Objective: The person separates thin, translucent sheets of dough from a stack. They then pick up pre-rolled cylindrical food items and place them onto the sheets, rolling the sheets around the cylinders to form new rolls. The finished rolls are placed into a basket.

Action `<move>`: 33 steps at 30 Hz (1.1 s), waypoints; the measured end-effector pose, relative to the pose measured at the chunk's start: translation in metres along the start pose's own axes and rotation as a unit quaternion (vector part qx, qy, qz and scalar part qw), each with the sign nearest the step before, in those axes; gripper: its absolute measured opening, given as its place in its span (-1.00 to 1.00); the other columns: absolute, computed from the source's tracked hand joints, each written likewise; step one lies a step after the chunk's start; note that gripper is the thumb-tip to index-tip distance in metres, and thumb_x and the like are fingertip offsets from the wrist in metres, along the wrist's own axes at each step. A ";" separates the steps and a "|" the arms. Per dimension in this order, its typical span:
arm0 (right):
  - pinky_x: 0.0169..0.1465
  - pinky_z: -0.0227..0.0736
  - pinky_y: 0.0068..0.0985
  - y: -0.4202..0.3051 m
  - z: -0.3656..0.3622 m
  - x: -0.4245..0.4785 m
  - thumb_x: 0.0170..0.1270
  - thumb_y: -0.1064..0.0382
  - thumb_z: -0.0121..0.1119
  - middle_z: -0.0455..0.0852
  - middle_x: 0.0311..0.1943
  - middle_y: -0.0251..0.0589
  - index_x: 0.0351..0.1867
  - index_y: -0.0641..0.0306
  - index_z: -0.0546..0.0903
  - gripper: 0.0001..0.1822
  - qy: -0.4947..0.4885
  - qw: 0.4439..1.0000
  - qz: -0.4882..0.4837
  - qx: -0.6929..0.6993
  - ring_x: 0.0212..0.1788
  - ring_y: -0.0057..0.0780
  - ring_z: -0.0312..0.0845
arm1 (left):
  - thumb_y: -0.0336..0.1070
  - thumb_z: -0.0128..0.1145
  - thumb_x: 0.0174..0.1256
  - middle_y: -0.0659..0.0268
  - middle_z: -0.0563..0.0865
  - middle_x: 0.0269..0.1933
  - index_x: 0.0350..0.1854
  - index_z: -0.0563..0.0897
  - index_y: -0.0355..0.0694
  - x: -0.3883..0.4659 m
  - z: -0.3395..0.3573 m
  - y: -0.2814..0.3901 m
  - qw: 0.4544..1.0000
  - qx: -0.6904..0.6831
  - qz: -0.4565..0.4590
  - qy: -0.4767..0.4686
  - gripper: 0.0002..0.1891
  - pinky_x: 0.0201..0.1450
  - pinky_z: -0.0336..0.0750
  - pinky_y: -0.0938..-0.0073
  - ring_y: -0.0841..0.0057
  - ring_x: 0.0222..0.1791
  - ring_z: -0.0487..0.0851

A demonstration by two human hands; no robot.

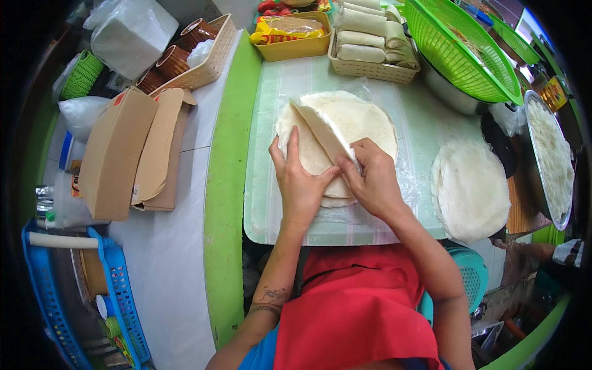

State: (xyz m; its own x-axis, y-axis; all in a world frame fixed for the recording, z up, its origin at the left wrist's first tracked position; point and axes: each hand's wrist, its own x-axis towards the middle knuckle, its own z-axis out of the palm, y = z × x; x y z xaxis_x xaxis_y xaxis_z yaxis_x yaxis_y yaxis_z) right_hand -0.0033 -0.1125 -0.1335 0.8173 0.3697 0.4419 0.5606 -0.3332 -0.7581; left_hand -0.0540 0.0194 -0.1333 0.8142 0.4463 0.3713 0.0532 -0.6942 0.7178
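A stack of thin round wrapper sheets (pixel 365 113) lies on clear plastic in front of me on the table. My right hand (pixel 375 178) pinches the edge of the upper sheets and holds them folded up, the raised flap slanting toward the far left. Spread flat, my left hand (pixel 303 180) presses on the sheets below, its thumb close to the right fingers. A second pile of round wrapper sheets (pixel 471 189) sits at the right edge of the table. Rolled wrappers (pixel 363 32) fill a beige plastic basket (pixel 374 71) at the back.
A green colander (pixel 485 64) rests over a metal pot at the back right, near a metal basin of white grated food (pixel 548 152). Beside the basket stands a yellow tub (pixel 291 52). Left, a green ledge (pixel 226 185) borders a counter with cardboard boxes (pixel 120 157). Another person's arm (pixel 527 254) shows at right.
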 end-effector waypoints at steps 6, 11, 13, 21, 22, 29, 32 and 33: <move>-0.34 0.35 -0.23 0.007 -0.015 0.027 0.32 0.22 0.07 0.54 -0.53 0.19 -0.34 0.34 0.58 -0.79 0.065 0.984 0.164 0.022 -0.47 0.05 0.47 | -0.37 0.58 -0.38 -0.06 0.22 0.28 0.42 0.11 -0.22 0.001 -0.018 0.000 0.996 -0.054 -0.006 -0.075 0.17 0.30 0.32 0.21 0.03 0.27 0.32; -0.36 0.33 -0.33 0.050 -0.053 0.071 0.30 0.20 0.10 0.57 -0.53 0.10 -0.32 0.36 0.60 -0.77 0.027 0.994 0.099 -0.023 -0.55 -0.18 0.40 | -0.40 0.56 -0.38 -0.02 0.23 0.28 0.43 0.09 -0.21 0.002 -0.022 -0.007 0.992 -0.064 -0.001 -0.108 0.17 0.35 0.26 0.22 0.08 0.30 0.29; -0.35 0.33 -0.35 0.061 -0.066 0.096 0.29 0.19 0.12 0.57 -0.55 0.05 -0.33 0.38 0.61 -0.75 -0.027 0.992 0.078 -0.095 -0.56 -0.31 0.39 | -0.40 0.56 -0.38 0.00 0.23 0.29 0.43 0.10 -0.21 0.005 -0.023 -0.012 0.992 -0.049 0.016 -0.118 0.17 0.37 0.24 0.23 0.09 0.31 0.28; -0.36 0.33 -0.51 0.065 -0.099 0.152 0.29 0.17 0.16 0.56 -0.58 -0.29 -0.32 0.43 0.60 -0.73 -0.143 0.988 0.026 -0.059 -0.51 -0.61 0.36 | -0.38 0.56 -0.39 0.04 0.29 0.28 0.43 0.13 -0.19 0.013 -0.045 -0.014 0.978 -0.060 -0.001 -0.201 0.16 0.39 0.20 0.27 0.16 0.35 0.26; -0.37 0.32 -0.57 0.057 -0.105 0.156 0.31 0.18 0.15 0.55 -0.57 -0.39 -0.32 0.44 0.58 -0.72 -0.160 0.985 0.029 -0.053 -0.50 -0.69 0.33 | -0.38 0.56 -0.39 0.05 0.30 0.28 0.43 0.13 -0.19 0.013 -0.050 -0.014 0.975 -0.067 0.000 -0.211 0.17 0.39 0.20 0.28 0.17 0.34 0.26; -0.32 0.34 -0.58 0.067 -0.134 0.177 0.33 0.20 0.14 0.54 -0.57 -0.40 -0.22 0.46 0.61 -0.73 -0.171 0.979 -0.020 -0.109 -0.48 -0.71 0.36 | -0.36 0.55 -0.38 0.09 0.34 0.26 0.44 0.14 -0.18 0.018 -0.059 -0.025 0.962 -0.085 0.013 -0.258 0.16 0.39 0.20 0.33 0.22 0.32 0.30; -0.28 0.36 -0.49 0.056 -0.140 0.181 0.30 0.22 0.15 0.58 -0.55 -0.20 -0.21 0.43 0.61 -0.75 -0.155 0.971 -0.032 -0.180 -0.47 -0.53 0.42 | -0.36 0.55 -0.38 0.11 0.34 0.28 0.44 0.15 -0.20 0.015 -0.059 -0.027 0.963 -0.073 -0.010 -0.261 0.16 0.40 0.16 0.36 0.25 0.34 0.28; -0.27 0.37 -0.44 0.047 -0.143 0.182 0.29 0.22 0.15 0.60 -0.52 -0.11 -0.21 0.42 0.61 -0.75 -0.150 0.966 -0.034 -0.206 -0.47 -0.42 0.45 | -0.35 0.56 -0.39 0.13 0.32 0.30 0.44 0.15 -0.20 0.016 -0.059 -0.025 0.961 -0.071 -0.033 -0.267 0.16 0.42 0.11 0.37 0.28 0.36 0.26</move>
State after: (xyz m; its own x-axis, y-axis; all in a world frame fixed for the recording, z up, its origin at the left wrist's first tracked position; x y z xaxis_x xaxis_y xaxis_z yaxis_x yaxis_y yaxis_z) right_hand 0.1913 -0.1850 -0.0199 0.7364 0.6167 0.2783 0.6673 -0.5941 -0.4492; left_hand -0.0764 0.0772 -0.1103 0.9942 0.1071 -0.0049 0.0658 -0.5729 0.8170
